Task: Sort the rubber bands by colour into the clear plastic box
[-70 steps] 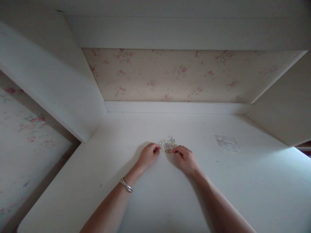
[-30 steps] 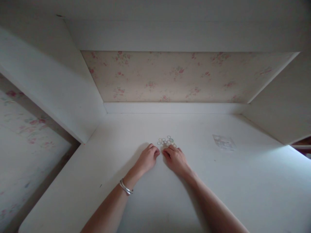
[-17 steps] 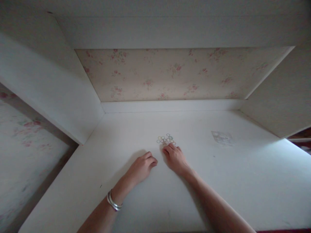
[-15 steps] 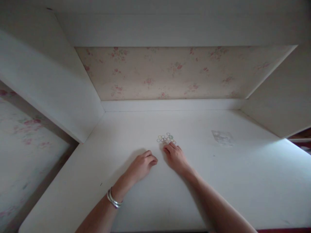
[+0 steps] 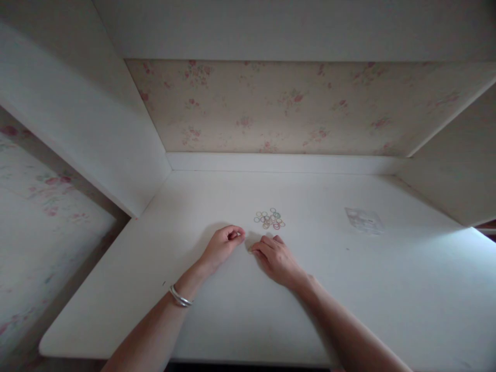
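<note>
Several small thin rings (image 5: 270,219) in pale, greenish and reddish tints lie in a loose, overlapping cluster on the white desktop (image 5: 240,320). Just below the cluster, my right hand (image 5: 276,257) is closed, thumb and finger pinching a yellowish ring (image 5: 250,249) that pokes out at the left of the fingertips. My left hand (image 5: 222,247) is to its left, thumb and forefinger tips pressed together in a pinch. What sits between those tips is too small to make out. The two hands are slightly apart.
A clear plastic bag (image 5: 364,221) lies flat at the right. Small dark specks mark the desktop, one a short dark sliver (image 5: 164,283) near my left wrist. A white side panel (image 5: 127,170) rises at the left, and floral wallpaper (image 5: 279,108) covers the back.
My right hand has drawn back from the cluster toward me with a ring in its fingertips. My left hand has turned so its pinch shows. The view has shifted slightly.
</note>
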`<state>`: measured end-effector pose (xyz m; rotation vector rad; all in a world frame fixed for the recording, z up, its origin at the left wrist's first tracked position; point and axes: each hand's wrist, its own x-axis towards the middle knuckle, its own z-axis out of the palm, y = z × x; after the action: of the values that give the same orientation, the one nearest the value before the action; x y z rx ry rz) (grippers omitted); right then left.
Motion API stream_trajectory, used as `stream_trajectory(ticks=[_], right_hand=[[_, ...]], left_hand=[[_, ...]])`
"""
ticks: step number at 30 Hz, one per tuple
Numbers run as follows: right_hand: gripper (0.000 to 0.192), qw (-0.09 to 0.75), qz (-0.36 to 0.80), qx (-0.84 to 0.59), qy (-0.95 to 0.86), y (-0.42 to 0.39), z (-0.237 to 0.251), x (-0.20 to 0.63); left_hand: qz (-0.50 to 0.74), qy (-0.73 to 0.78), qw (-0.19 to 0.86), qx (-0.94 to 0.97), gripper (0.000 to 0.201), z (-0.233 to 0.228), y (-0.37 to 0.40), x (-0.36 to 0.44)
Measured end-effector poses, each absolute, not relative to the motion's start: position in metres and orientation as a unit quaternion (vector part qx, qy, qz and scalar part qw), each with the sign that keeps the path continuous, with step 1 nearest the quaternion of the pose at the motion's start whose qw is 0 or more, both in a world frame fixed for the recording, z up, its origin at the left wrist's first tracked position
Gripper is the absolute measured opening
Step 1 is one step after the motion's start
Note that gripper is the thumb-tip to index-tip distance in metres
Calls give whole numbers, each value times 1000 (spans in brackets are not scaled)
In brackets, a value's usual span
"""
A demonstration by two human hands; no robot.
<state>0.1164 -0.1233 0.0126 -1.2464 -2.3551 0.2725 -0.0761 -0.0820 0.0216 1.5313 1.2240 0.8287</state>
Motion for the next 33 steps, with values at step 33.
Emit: stream_trajectory(ticks=[33], right_hand=[[25,241,109,-642,-720,-102,12,132]], left_hand=[[335,502,528,597,27,23,-82,-74]])
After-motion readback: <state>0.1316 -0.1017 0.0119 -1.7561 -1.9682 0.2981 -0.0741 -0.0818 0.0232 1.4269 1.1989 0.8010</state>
